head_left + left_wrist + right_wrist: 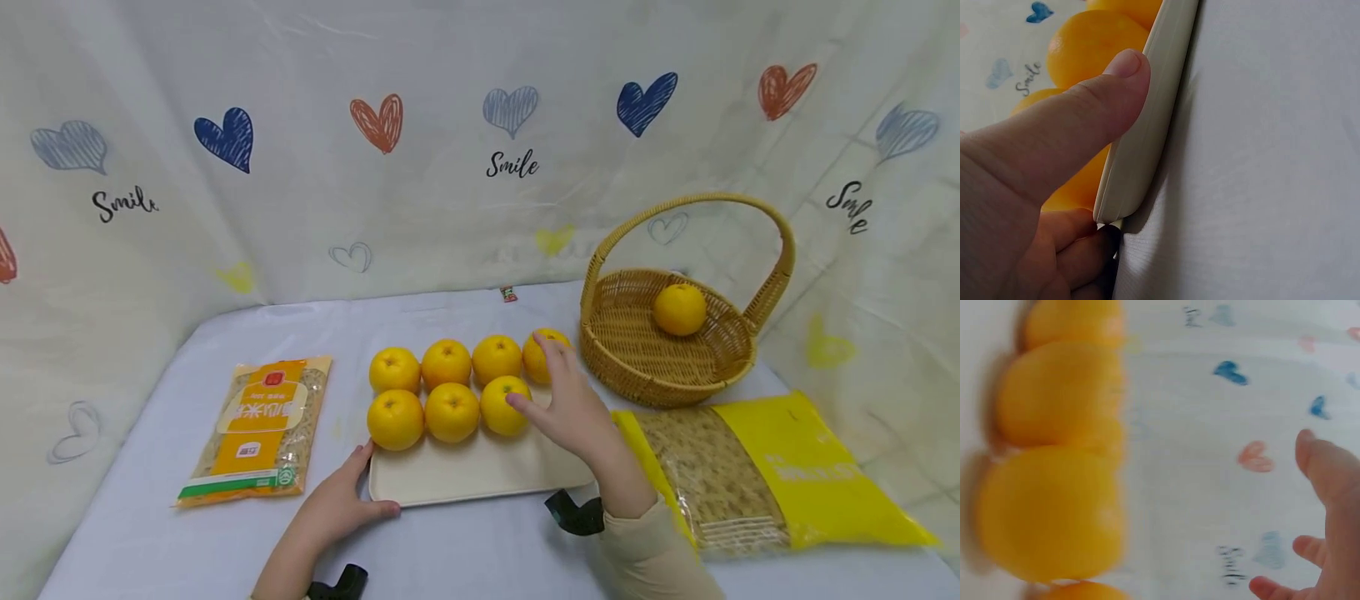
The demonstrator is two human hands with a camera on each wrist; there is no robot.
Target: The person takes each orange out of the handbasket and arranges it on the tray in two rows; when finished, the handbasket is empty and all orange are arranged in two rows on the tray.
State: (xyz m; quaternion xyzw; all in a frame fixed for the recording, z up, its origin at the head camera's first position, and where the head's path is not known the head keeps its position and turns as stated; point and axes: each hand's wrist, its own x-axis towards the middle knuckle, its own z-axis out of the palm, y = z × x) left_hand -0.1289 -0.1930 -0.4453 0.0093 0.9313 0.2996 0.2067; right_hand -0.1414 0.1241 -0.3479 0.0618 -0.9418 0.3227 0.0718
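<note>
Several oranges (452, 412) stand in two rows on a cream tray (480, 483). My left hand (337, 507) holds the tray's near left corner, with the thumb along the front wall and the other fingers round the left side. In the left wrist view, the thumb (1094, 103) lies against the tray wall (1154, 106). My right hand (576, 410) hovers over the right end of the rows, fingers spread and nothing gripped. It partly covers the back right orange (536, 363), and its thumb overlaps the front right orange (498, 415).
A wicker basket (637, 371) with a tall handle stands at the back right, one orange (679, 309) inside. A yellow bag (795, 471) lies right of the tray, an orange and clear bag (258, 429) left of it. A small wrapper (508, 294) lies at the back.
</note>
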